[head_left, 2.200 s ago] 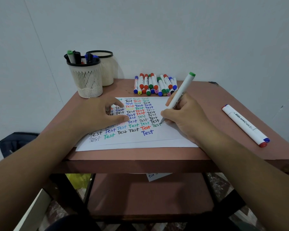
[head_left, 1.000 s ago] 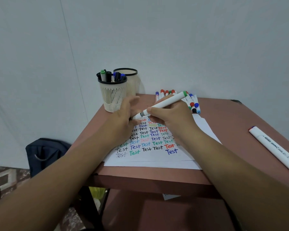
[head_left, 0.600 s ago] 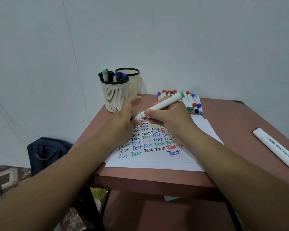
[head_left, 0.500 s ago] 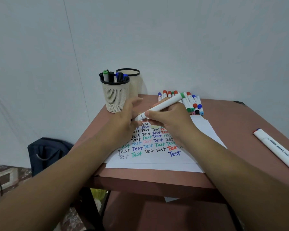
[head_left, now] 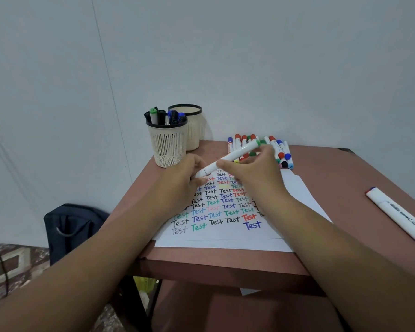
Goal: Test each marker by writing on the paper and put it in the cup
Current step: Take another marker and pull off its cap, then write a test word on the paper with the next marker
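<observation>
Over the paper, in the one head view, both hands are meeting on a single white marker with a green end. The right hand is curling its fingers round the middle of the barrel and holding it slanted, green end up toward the back wall. The left hand is pinching the lower end, where a cap seems to be sitting on the tip; whether that cap is fully seated I cannot tell.

As I am judging it, the marker is handling as a light, stiff plastic tube, smooth enough to twist in a loose grip, and not fragile apart from its felt tip. Mid-barrel is looking like the sound place to hold it, with the second hand working only the cap end.

At the back left of the worktop the mesh cup is standing with several markers already upright in it, and a second cup is standing just behind. A row of untested markers is lying beyond the paper, partly behind the right hand. A larger marker is lying well apart on the right.

Dropping the held marker into the mesh cup is looking like an easy reach to the left; the crowded rim could be deflecting it.
</observation>
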Tool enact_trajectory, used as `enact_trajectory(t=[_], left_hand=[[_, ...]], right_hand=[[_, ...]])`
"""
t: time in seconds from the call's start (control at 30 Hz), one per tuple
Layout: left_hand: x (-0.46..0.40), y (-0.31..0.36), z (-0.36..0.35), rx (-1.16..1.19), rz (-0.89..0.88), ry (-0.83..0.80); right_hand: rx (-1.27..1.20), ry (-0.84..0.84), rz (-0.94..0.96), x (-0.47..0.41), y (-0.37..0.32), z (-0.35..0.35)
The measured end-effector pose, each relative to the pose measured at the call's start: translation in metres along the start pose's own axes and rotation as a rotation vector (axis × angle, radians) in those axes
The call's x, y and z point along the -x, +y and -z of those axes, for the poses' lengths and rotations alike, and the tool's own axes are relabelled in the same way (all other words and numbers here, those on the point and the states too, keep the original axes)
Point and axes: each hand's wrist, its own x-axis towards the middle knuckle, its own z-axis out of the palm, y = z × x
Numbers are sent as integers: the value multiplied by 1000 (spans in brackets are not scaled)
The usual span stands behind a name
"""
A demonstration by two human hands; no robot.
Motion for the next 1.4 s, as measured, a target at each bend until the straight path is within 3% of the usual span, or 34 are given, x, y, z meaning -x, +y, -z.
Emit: enact_trajectory(t=[0.1, 0.2, 0.27, 0.47, 0.57, 0.73, 0.83, 1.17, 1.4], left_hand=[[-1, 0, 0, -24, 15, 13], [1, 3, 0, -28, -10, 40], [2, 3, 1, -27, -19, 48], [1, 0, 2, -43, -18, 100], [-1, -1, 5, -38, 72, 140], [-7, -7, 2, -184, 165, 88], [-7, -9, 3, -265, 226, 34], [-8, -7, 6, -216, 257, 27], [-11, -8, 5, -216, 244, 25]], right_hand=[[264, 214, 350, -7, 5, 6], [765, 168, 706, -13, 10, 5], [914, 112, 856, -18, 16, -2], [989, 154, 1110, -31, 10, -10], [949, 120, 1182, -44, 1, -7], [840, 78, 1212, -73, -26, -9], [761, -17, 1115, -89, -54, -15], [170, -114, 835, -96, -129, -52], [68, -129, 749, -103, -120, -78]])
